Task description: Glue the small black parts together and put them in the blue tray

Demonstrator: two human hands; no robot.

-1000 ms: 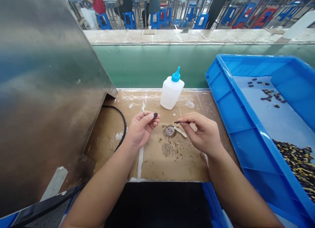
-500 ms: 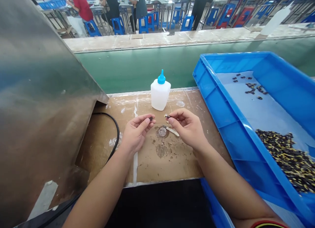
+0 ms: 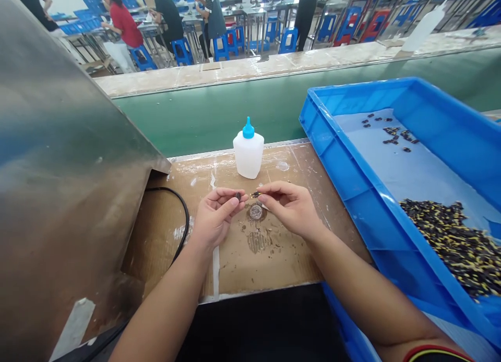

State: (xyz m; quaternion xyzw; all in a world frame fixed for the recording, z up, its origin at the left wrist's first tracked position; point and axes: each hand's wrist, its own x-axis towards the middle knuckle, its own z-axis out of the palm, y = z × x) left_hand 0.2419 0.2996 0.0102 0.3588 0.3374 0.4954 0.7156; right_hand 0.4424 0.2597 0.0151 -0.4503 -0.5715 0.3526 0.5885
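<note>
Between the thumb and fingers of my left hand (image 3: 217, 216) is a small dark piece (image 3: 238, 196), too small to name. My right hand (image 3: 287, 208) pinches a small black-and-yellow piece (image 3: 255, 194), its tip pointing left towards the left hand's fingers. The two pieces are close together but apart. Below them on the cardboard sheet (image 3: 238, 270) lies a small round clear dish (image 3: 255, 212), with a wet ridged mark nearer me. Just behind the hands stands a white squeeze bottle (image 3: 249, 156) with a blue nozzle cap.
A large blue bin (image 3: 336, 158) on the right holds a heap of black-and-yellow pieces (image 3: 450, 237) and several dark ones farther back. Sloping metal housing (image 3: 78, 158) and a black cable (image 3: 183, 210) are on the left. A green belt (image 3: 207, 114) runs behind; people sit beyond.
My right hand has brought its piece closer to my left hand, and the piece now shows more yellow. The pale stick by the dish is now mostly hidden behind the right hand. The view has shifted slightly.
</note>
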